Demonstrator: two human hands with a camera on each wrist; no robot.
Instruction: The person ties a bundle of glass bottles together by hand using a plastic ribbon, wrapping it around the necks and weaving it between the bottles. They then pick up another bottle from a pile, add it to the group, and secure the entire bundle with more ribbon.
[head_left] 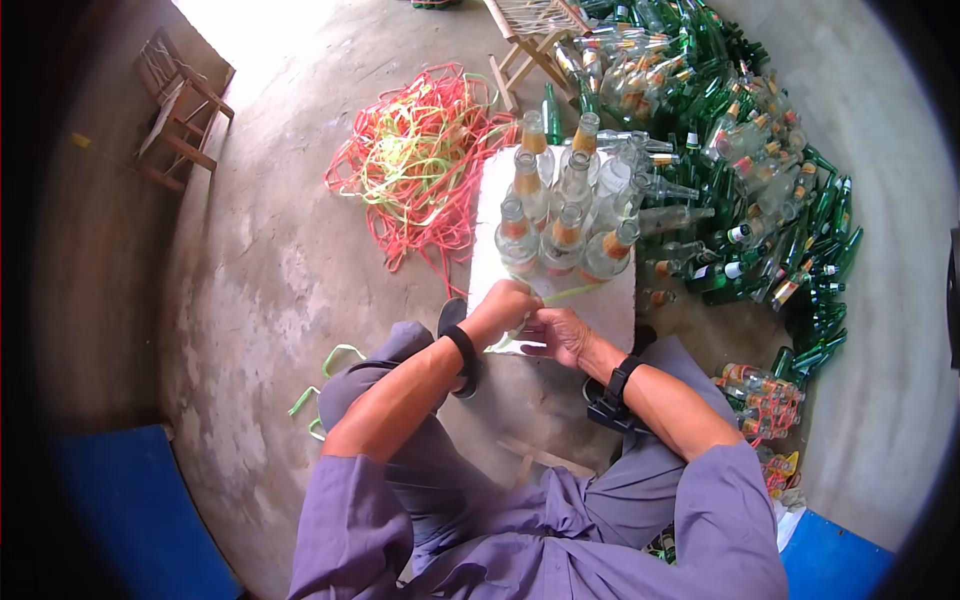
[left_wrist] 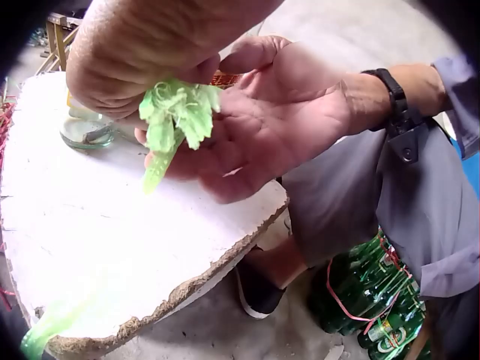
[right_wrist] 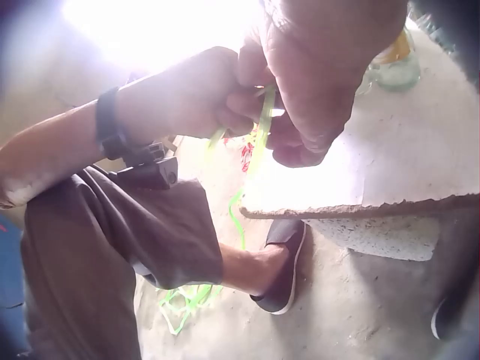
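Note:
Over the near edge of a white board (head_left: 492,250), both hands meet at a green plastic strap (head_left: 574,292). My left hand (head_left: 503,308) grips the strap with curled fingers; a frayed, bunched strap end (left_wrist: 178,116) sticks out beside it in the left wrist view. My right hand (head_left: 562,336) faces it, its fingertips pinching the strap where the two hands come together. Between the hands, a length of strap (right_wrist: 262,131) hangs down in the right wrist view. Just beyond stands a cluster of upright clear glass bottles (head_left: 567,230), with the strap running along its near side.
A tangled pile of red and green straps (head_left: 425,150) lies on the floor beyond the board's left side. Green and clear bottles (head_left: 720,180) are heaped to the right. Strapped green bottles (left_wrist: 367,300) stand low by the leg. A wooden stool (head_left: 530,45) is at the back.

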